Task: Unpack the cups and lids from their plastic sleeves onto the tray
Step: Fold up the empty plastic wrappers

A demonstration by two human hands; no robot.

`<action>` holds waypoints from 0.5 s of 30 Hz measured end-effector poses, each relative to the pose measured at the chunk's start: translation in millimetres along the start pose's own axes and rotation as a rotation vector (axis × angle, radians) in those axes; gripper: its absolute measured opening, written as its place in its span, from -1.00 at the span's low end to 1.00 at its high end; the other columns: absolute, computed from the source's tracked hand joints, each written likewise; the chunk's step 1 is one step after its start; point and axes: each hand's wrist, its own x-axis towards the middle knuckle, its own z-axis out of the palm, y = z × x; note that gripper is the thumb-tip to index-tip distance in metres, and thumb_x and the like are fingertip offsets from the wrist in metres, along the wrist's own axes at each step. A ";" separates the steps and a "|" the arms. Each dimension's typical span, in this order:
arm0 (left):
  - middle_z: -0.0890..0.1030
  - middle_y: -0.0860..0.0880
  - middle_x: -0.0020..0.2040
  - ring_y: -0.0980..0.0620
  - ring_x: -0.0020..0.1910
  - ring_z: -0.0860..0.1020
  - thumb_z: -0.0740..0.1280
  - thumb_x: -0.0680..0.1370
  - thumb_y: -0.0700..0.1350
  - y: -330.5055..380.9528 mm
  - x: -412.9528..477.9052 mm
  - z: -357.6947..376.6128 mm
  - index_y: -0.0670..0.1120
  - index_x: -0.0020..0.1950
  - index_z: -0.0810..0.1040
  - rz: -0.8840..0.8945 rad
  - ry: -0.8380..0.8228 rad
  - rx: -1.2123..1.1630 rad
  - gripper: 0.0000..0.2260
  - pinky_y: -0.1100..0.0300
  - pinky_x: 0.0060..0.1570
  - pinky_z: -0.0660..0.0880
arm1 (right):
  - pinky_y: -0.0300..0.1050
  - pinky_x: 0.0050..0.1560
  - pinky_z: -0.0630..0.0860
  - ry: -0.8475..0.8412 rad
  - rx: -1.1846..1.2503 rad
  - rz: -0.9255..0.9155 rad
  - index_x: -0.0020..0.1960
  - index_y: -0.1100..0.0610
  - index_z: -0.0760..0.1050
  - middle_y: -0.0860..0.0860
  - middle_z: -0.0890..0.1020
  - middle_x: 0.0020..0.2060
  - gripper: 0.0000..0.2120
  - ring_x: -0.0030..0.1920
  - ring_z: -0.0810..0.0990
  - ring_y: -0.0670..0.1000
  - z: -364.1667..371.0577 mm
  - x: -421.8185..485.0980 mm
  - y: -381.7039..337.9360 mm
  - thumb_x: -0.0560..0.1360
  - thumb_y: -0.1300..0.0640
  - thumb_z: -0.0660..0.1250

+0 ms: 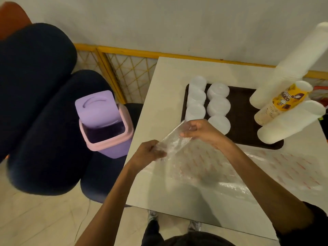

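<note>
The left hand (152, 151) and right hand (200, 132) are pinching a flat, crinkled clear plastic sleeve (173, 141) beside the tray (245, 118). Lettering on the yellow-printed cup stack (282, 102) is showing too blurred to read.

Tallest cup stack (300, 57), top beyond the right edge.

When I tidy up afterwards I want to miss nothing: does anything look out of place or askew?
Nothing is spilled or damaged. A flat printed sleeve lies loose on the table beside the tray, and the left hand and right hand hold a clear sleeve. The cup stacks appear tilted, possibly lens distortion.
</note>
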 end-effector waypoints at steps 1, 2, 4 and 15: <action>0.61 -0.09 -0.16 0.03 -0.22 0.57 0.40 0.49 -0.25 -7.0 3.0 -8.5 -0.04 -0.10 0.57 0.005 0.084 0.012 -0.89 0.17 -0.11 0.51 | -0.37 -0.18 0.51 -0.006 -0.025 -0.025 -0.07 0.11 0.60 0.00 0.66 -0.20 -0.85 -0.24 0.61 -0.19 10.3 9.1 -4.7 0.41 0.30 0.45; 0.60 -0.07 -0.19 0.01 -0.23 0.55 0.40 0.49 -0.26 -16.9 7.4 -20.1 -0.04 -0.15 0.55 -0.005 0.172 0.043 -0.87 0.13 -0.10 0.48 | -0.36 -0.16 0.50 -0.011 -0.058 -0.047 -0.10 0.09 0.60 -0.02 0.66 -0.22 -0.86 -0.26 0.61 -0.19 23.8 21.3 -9.2 0.41 0.29 0.46; 0.55 -0.02 -0.18 0.01 -0.20 0.50 0.42 0.48 -0.22 -29.9 12.5 -36.2 -0.07 -0.13 0.49 -0.019 0.317 0.171 -0.87 0.16 -0.11 0.40 | -0.34 -0.15 0.48 0.005 -0.155 -0.094 -0.13 0.10 0.58 -0.06 0.64 -0.24 -0.90 -0.24 0.59 -0.16 48.0 39.7 -15.9 0.42 0.25 0.46; 0.64 -0.14 0.05 -0.18 0.00 0.57 0.48 0.42 -0.21 -74.4 48.5 -140.6 -0.18 0.12 0.58 0.118 0.746 0.511 -0.71 -0.04 0.04 0.50 | -0.10 0.17 0.53 0.069 -0.494 -0.323 0.12 0.18 0.60 0.08 0.66 0.05 -0.79 0.04 0.63 0.06 175.4 135.6 -52.4 0.51 0.15 0.37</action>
